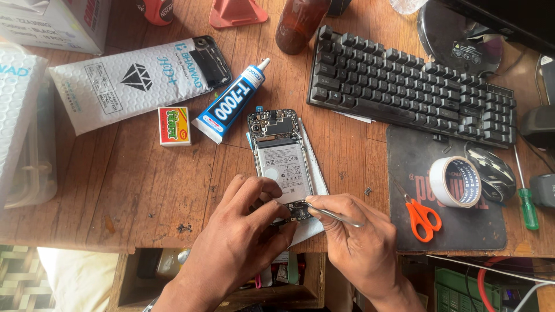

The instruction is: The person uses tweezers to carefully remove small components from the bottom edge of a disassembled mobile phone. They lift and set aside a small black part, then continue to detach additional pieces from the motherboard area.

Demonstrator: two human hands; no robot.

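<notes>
**Tweezers at the near end of an opened phone**

We see the phone (281, 162) lying back-off on the desk (144, 190), near the middle, right of the glue tube (229, 104). Our left hand (243, 231) presses fingers together on its near-left corner. Our right hand (358, 237) pinches tweezers (332, 214), tips at the near-end board. We judge it light, stiff and fragile inside; best held by the frame edges.

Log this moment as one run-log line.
left hand: steadies opened black phone | right hand: holds thin metal tweezers, tip at phone's lower end | surface: wooden desk
</notes>
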